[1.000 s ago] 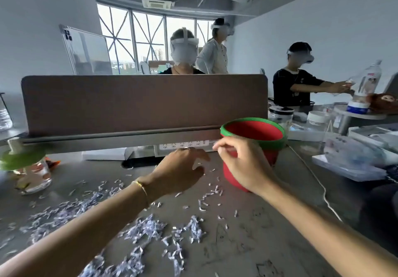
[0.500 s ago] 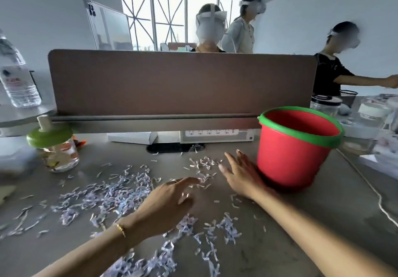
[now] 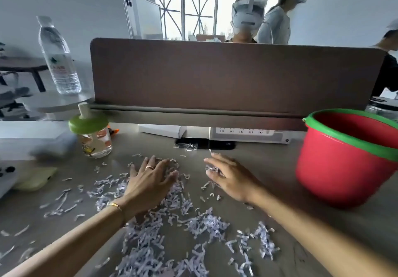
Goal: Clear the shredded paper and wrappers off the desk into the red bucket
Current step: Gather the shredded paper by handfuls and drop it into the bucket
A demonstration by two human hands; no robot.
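The red bucket (image 3: 344, 162) is running off the right edge of the view. Objects at the desk's (image 3: 280, 179) left edge are blurring beyond recognition. Shredded paper (image 3: 155, 244) is lying hidden under the left hand (image 3: 150, 182).

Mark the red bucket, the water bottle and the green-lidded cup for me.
Red bucket (image 3: 336, 175): head view, on its red outer wall.
Water bottle (image 3: 61, 65): head view, on its label.
Green-lidded cup (image 3: 88, 123): head view, on the green lid.
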